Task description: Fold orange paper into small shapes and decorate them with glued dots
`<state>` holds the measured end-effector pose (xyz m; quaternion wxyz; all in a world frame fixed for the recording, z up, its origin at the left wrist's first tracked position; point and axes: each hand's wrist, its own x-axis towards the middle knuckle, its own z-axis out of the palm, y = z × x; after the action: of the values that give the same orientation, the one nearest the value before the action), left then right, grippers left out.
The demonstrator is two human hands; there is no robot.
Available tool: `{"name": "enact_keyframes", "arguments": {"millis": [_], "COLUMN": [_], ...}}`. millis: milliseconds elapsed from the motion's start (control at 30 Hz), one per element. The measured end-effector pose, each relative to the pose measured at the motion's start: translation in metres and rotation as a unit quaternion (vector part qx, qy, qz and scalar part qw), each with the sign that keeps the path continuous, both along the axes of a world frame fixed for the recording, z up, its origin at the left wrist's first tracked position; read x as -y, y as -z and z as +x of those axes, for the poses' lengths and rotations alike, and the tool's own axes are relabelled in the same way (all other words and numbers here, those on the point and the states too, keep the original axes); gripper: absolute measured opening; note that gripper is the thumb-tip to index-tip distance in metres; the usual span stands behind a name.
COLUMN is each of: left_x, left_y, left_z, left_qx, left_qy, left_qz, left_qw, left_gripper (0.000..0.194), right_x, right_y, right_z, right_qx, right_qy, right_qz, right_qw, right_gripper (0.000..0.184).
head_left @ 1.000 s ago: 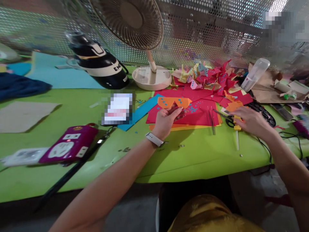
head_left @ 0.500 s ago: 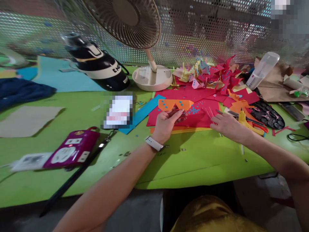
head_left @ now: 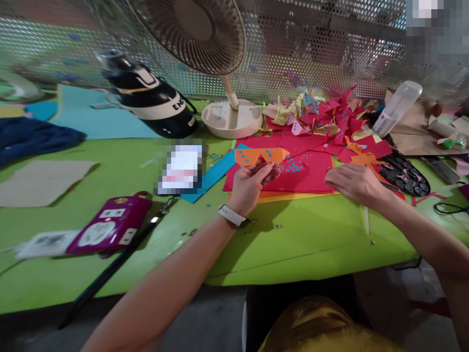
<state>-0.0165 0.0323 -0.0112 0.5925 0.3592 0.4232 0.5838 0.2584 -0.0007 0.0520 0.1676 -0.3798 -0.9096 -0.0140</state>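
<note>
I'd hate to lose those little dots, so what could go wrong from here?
The small round blue dots strewn on the flat red paper sheets could scatter if the right hand brushes them or the round beige fan blows. The orange, blue-dotted paper piece pinched in the left hand might crease if squeezed harder.

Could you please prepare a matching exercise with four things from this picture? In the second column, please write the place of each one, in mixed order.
Things
1. Folded orange paper piece with blue dots
2. Flat red paper sheets
3. Black bottle with a white band
4. Purple power strip with white panels

Places
A. Beside the round beige fan base
B. Under scattered small blue paper dots
C. Next to the long black strap
D. In the left hand

Right pairs: 1-D, 2-B, 3-A, 4-C
</note>
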Motion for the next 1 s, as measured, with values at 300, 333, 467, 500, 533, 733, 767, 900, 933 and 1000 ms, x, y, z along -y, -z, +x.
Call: {"name": "enact_keyframes", "arguments": {"millis": [300,333,467,500,533,733,767,900,933,1000], "left_x": [0.001,0.001,-0.001,-0.001,-0.001,-0.003,-0.003,-0.003,-0.003,-0.002], "left_y": [0.0,0.0,0.0,0.0,-0.001,0.0,0.001,0.002,0.002,0.002], "left_z": [0.001,0.001,0.002,0.001,0.001,-0.002,-0.002,-0.001,0.0,0.0], "left_qx": [0.017,0.02,0.03,0.034,0.038,0.042,0.04,0.042,0.045,0.046], "left_qy": [0.004,0.002,0.001,-0.001,-0.004,-0.021,-0.022,-0.025,-0.026,-0.025], "left_qz": [0.006,0.004,-0.002,-0.002,-0.002,-0.01,-0.011,-0.011,-0.011,-0.013], "left_qw": [1.0,1.0,1.0,0.999,0.999,0.999,0.999,0.999,0.999,0.999], "left_gripper": [0.026,0.025,0.022,0.022,0.021,0.018,0.018,0.019,0.019,0.018], "right_x": [-0.015,-0.017,-0.027,-0.03,-0.032,-0.047,-0.048,-0.049,-0.048,-0.046], "right_y": [0.021,0.024,0.023,0.021,0.019,0.021,0.024,0.039,0.042,0.046], "right_z": [-0.022,-0.023,-0.024,-0.024,-0.024,-0.028,-0.03,-0.042,-0.045,-0.048], "right_qx": [-0.279,-0.263,-0.226,-0.224,-0.223,-0.284,-0.321,-0.405,-0.402,-0.384], "right_qy": [0.136,0.141,0.161,0.168,0.176,0.198,0.188,0.146,0.142,0.138], "right_qz": [-0.118,-0.135,-0.155,-0.162,-0.172,-0.161,-0.151,-0.154,-0.161,-0.174], "right_qw": [0.943,0.945,0.948,0.946,0.943,0.924,0.916,0.889,0.89,0.896], "right_gripper": [0.013,0.012,0.011,0.011,0.012,0.021,0.023,0.026,0.026,0.025]}}
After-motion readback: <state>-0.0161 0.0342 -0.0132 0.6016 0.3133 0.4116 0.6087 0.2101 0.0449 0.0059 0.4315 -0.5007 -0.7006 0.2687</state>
